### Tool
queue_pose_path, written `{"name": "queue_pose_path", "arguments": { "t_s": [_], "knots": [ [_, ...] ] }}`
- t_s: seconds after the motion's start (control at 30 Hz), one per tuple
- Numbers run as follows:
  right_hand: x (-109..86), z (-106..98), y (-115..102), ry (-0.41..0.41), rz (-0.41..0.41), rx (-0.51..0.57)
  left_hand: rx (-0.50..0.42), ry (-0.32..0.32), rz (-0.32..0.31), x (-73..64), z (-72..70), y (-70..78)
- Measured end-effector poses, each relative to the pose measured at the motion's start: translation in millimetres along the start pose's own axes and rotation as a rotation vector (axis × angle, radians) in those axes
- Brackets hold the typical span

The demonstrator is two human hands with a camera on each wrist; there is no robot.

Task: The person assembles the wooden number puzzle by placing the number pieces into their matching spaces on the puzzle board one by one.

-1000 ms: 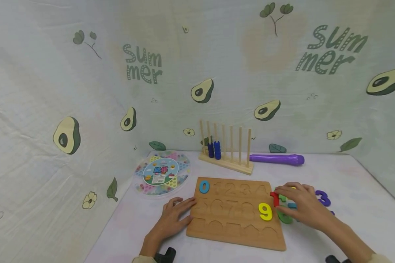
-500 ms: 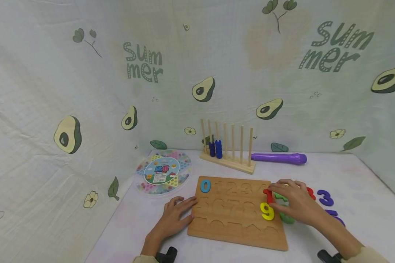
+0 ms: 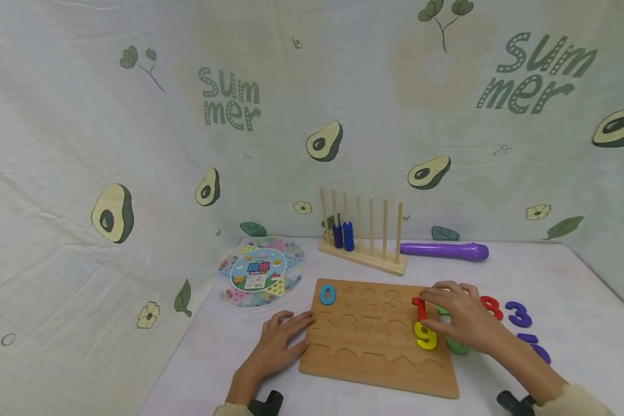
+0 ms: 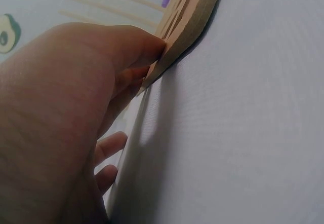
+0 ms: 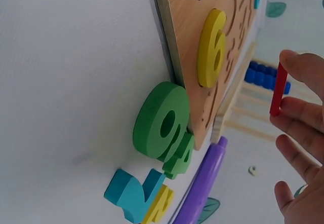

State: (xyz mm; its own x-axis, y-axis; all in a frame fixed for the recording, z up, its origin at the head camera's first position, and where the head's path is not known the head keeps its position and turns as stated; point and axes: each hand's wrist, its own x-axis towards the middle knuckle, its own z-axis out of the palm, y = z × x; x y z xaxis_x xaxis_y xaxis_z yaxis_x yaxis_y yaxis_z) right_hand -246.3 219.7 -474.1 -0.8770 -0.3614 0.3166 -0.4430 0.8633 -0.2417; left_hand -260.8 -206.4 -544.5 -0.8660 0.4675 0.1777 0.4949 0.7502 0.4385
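Observation:
My right hand [image 3: 463, 316] pinches a red number 1 [image 3: 420, 309] between thumb and fingertips, above the right side of the wooden number board [image 3: 364, 341]. In the right wrist view the red number 1 [image 5: 279, 89] shows edge-on, apart from the board. A yellow 9 [image 3: 426, 336] lies on the board's right side, just below the red piece in the head view. A blue 0 [image 3: 327, 294] sits at the board's upper left. My left hand [image 3: 278, 344] rests at the board's left edge with fingers extended; its thumb [image 4: 144, 46] touches the edge.
Right of the board lie a red 8 [image 3: 491, 307], a purple 3 [image 3: 519, 314], another purple number [image 3: 535, 346] and green numbers [image 5: 161, 121]. Behind stand a peg counting rack [image 3: 364, 257] with blue beads, a purple stick [image 3: 444, 251] and a round game box [image 3: 260, 271].
My right hand has carried the red 1 leftward from beside the board to over its right side. The left hand stays at the board's edge. The head view has shifted slightly.

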Motion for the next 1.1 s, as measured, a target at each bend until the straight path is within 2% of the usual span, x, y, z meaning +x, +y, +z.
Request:
{"name": "queue_pose_path", "arguments": {
  "t_s": [0.43, 0.7, 1.1],
  "knots": [
    [13.4, 9, -9, -0.006, -0.024, 0.049, 0.003, -0.008, -0.008, -0.8, -0.8, -1.8],
    [21.0, 13, -12, -0.021, -0.038, 0.036, 0.010, 0.002, -0.003, -1.1, -0.1, -4.6],
    [30.7, 18, -16, -0.013, -0.073, 0.014, 0.012, 0.007, -0.001, 0.5, 1.4, 0.2]
  ]
}}
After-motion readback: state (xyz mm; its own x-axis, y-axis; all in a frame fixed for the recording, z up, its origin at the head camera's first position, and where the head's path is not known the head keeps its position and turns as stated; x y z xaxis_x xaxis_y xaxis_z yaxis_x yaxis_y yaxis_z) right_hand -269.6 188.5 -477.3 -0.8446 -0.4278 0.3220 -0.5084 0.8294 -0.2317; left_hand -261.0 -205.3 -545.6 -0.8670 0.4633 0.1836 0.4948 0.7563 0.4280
